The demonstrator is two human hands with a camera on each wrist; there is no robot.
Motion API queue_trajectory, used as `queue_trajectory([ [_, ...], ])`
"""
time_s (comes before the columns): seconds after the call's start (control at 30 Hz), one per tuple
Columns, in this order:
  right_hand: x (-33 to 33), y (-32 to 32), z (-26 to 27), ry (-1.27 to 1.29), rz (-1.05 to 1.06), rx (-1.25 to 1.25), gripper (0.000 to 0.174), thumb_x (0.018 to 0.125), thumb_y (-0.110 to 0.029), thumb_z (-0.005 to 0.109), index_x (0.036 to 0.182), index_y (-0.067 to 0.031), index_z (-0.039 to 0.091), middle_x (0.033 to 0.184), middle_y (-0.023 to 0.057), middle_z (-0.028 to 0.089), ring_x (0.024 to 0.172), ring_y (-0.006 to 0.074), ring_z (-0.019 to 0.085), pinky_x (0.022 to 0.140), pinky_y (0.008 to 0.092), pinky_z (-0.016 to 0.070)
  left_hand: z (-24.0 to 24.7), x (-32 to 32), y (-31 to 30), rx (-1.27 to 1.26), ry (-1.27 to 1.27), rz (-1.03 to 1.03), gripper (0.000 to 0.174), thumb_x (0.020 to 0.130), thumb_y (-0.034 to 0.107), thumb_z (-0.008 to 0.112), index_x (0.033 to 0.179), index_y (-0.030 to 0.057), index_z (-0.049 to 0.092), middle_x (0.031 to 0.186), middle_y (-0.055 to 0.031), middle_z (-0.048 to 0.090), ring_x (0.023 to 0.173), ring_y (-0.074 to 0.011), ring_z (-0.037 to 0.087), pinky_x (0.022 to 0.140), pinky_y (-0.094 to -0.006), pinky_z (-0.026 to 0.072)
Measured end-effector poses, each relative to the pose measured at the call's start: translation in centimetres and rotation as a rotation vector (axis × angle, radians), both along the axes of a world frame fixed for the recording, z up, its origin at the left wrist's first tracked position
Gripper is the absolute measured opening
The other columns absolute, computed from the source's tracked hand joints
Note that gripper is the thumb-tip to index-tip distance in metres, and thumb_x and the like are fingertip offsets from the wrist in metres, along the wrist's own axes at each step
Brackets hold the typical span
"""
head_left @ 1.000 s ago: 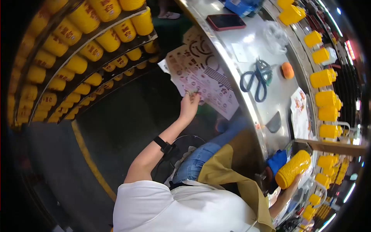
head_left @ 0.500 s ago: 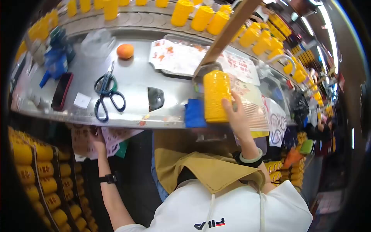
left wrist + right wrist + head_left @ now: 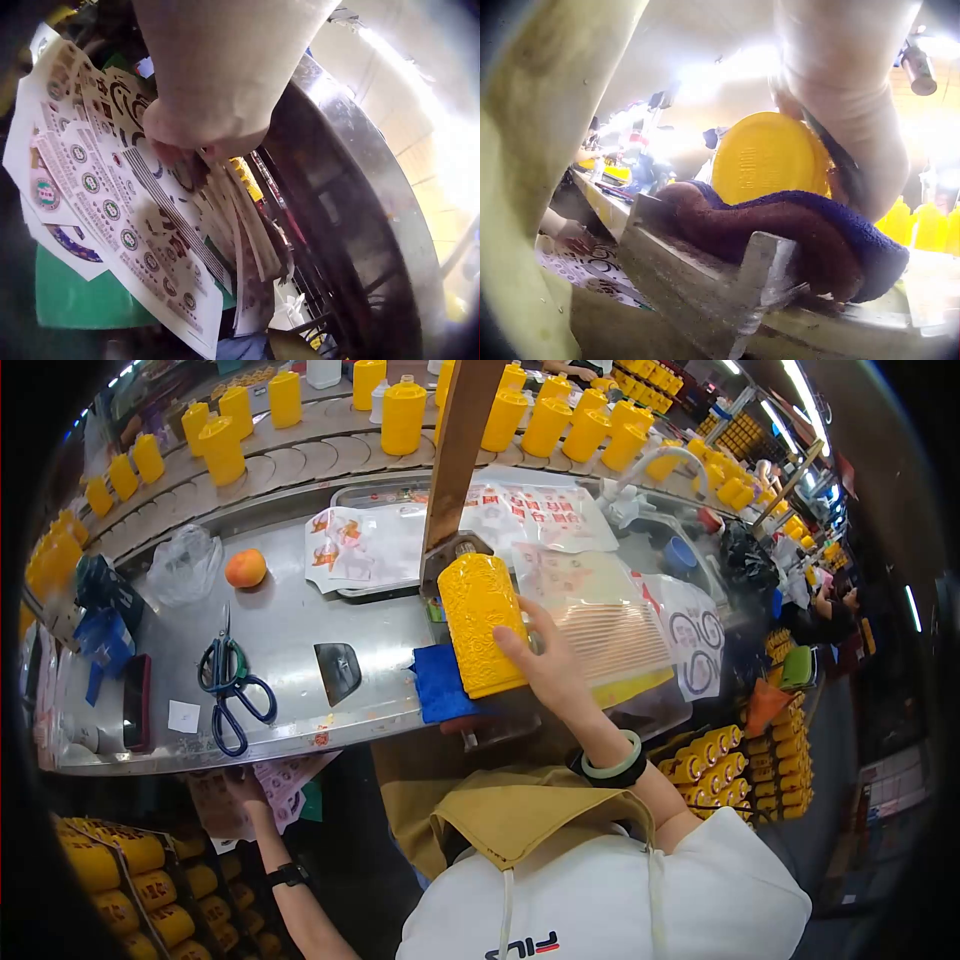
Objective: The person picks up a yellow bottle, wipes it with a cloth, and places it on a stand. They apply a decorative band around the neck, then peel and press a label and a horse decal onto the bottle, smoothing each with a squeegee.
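An embossed yellow bottle [image 3: 482,625] lies with its neck at a metal bracket and its base over a blue cloth [image 3: 443,685]. My right hand [image 3: 548,665] holds its right side, thumb across the upper surface. The right wrist view shows the bottle's round base [image 3: 761,157] above the cloth-padded rest [image 3: 780,232]. Below the table's front edge, my left hand [image 3: 243,788] is at a stack of printed sticker sheets [image 3: 285,785]. In the left wrist view the left hand [image 3: 202,127] lies over these sheets [image 3: 112,202], its fingertips mostly hidden.
A wooden post [image 3: 460,455] rises by the bracket. Scissors [image 3: 232,690], a phone [image 3: 137,703], an orange-red fruit [image 3: 245,568] and a plastic bag [image 3: 187,565] are on the metal table [image 3: 285,650]. More sticker sheets [image 3: 605,630] lie right of the bottle. Behind runs a conveyor [image 3: 300,455] with yellow bottles.
The head view has swung from the left-side shelves and sheets toward the table and bottle. My right hand stays on the bottle; my left hand stays by the sheets.
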State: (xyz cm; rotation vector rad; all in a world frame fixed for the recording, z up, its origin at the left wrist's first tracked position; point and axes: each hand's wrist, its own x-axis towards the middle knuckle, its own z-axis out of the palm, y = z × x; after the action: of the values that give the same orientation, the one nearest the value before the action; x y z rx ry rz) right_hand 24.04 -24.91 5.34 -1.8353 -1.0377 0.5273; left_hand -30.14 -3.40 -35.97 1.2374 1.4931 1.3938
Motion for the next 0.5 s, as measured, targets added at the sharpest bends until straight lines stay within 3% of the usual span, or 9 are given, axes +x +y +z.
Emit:
queue_trajectory([
  [0.07,-0.1,-0.1,-0.1,0.002,0.010,0.013,0.073,0.095,-0.045,0.071,0.148,0.0004,0.047,0.132,0.0204,0.064,0.124,0.0267,0.061,0.106,0.0365,0.0447,0.3,0.0,-0.6,-0.138,0.052,0.045,0.046,0.092,0.002,0.071,0.134,-0.0087,0.054,0.132,-0.0198,0.064,0.119,-0.0258,0.062,0.102,-0.0353,0.0480],
  [0.1,-0.1,-0.1,0.1,-0.018,0.009,0.024,0.072,0.095,-0.044,0.071,0.147,0.0007,0.048,0.132,0.0203,0.065,0.123,0.0266,0.061,0.105,0.0363,0.0451,0.7,0.6,-1.3,-0.097,-0.048,0.053,0.042,0.094,0.004,0.070,0.131,-0.0089,0.055,0.131,-0.0191,0.065,0.117,-0.0251,0.062,0.101,-0.0350,0.0481],
  [0.27,0.7,-0.1,-1.1,-0.068,0.002,0.032,0.064,0.097,-0.035,0.072,0.145,0.0015,0.051,0.127,0.0180,0.068,0.116,0.0230,0.064,0.101,0.0337,0.0479,4.6,3.5,-6.3,-0.040,0.045,0.091,0.035,0.095,0.007,0.071,0.126,-0.0042,0.061,0.124,-0.0139,0.067,0.110,-0.0232,0.064,0.096,-0.0356,0.0504],
  [0.33,0.0,0.3,-0.5,0.112,0.047,0.140,0.059,0.098,-0.030,0.071,0.144,0.0028,0.052,0.123,0.0156,0.069,0.111,0.0185,0.065,0.097,0.0313,0.0501,7.2,5.8,-8.1,0.051,-0.056,0.083,0.033,0.095,0.009,0.071,0.123,-0.0039,0.062,0.118,-0.0142,0.068,0.106,-0.0233,0.065,0.093,-0.0374,0.0506],
  [0.4,0.7,0.5,-0.3,0.098,0.064,0.067,0.056,0.099,-0.026,0.070,0.143,0.0038,0.052,0.121,0.0128,0.070,0.107,0.0150,0.065,0.093,0.0298,0.0518,7.5,5.5,-10.4,-0.197,0.282,0.031,0.034,0.096,0.014,0.072,0.123,-0.0037,0.062,0.113,-0.0137,0.069,0.104,-0.0222,0.066,0.092,-0.0358,0.0510],
  [0.43,1.3,1.1,0.6,0.107,0.094,0.081,0.056,0.099,-0.026,0.070,0.143,0.0038,0.052,0.121,0.0128,0.070,0.107,0.0150,0.065,0.093,0.0298,0.0518,12.1,6.8,-11.8,-0.359,0.314,-0.168,0.035,0.097,0.017,0.071,0.124,-0.0038,0.062,0.113,-0.0139,0.070,0.104,-0.0220,0.066,0.092,-0.0347,0.0516],
  [0.47,1.9,1.4,1.8,0.207,0.121,-0.059,0.055,0.099,-0.027,0.070,0.142,0.0044,0.053,0.120,0.0128,0.070,0.107,0.0154,0.066,0.092,0.0300,0.0523,19.3,8.7,-13.2,-0.520,0.340,-0.379,0.037,0.098,0.019,0.070,0.126,-0.0039,0.062,0.112,-0.0141,0.070,0.104,-0.0217,0.066,0.093,-0.0337,0.0523],
  [0.5,2.5,1.7,2.7,0.299,0.141,-0.199,0.055,0.099,-0.028,0.070,0.140,0.0050,0.054,0.120,0.0128,0.070,0.106,0.0159,0.066,0.092,0.0302,0.0528,24.0,10.1,-13.8,-0.624,0.169,-0.581,0.037,0.099,0.018,0.068,0.129,-0.0036,0.061,0.115,-0.0141,0.070,0.106,-0.0216,0.067,0.095,-0.0336,0.0528],
])
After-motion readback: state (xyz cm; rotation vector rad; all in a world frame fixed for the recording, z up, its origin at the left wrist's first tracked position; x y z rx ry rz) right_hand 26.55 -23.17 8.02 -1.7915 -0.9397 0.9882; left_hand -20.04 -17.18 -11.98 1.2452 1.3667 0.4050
